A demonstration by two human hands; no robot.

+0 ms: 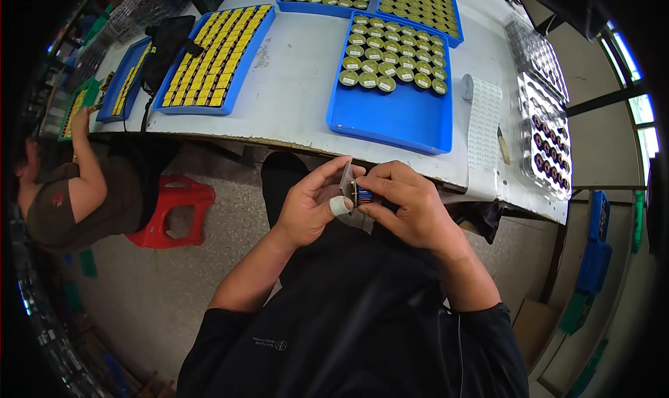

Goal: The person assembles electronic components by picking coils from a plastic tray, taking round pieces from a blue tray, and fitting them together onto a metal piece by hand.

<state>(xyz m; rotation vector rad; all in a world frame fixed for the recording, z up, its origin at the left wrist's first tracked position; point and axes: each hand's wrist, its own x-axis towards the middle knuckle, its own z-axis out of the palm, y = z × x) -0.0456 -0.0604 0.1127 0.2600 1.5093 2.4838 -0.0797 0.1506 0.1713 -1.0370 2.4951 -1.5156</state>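
Observation:
Over my lap, just off the table's front edge, both hands meet at a small wire-wound coil (364,196) with dark, copper and blue windings. My right hand (410,197) pinches the coil between thumb and fingers. In my left hand (311,201) a thin, flat, greyish piece (346,180) stands on edge against the coil's left side; its exact kind is hard to make out. White tape (341,205) wraps my left thumb. Beyond my hands lies a blue tray (390,123), its far part filled with rows of round, greenish-gold labelled parts (390,53).
More blue trays of round parts stand at the back. Yellow blocks fill a tray (202,60) to the left. A label roll (483,119), a knife-like tool (503,146) and clear blister trays with dark coils (547,136) lie right. A co-worker (83,189) sits left by a red stool (174,210).

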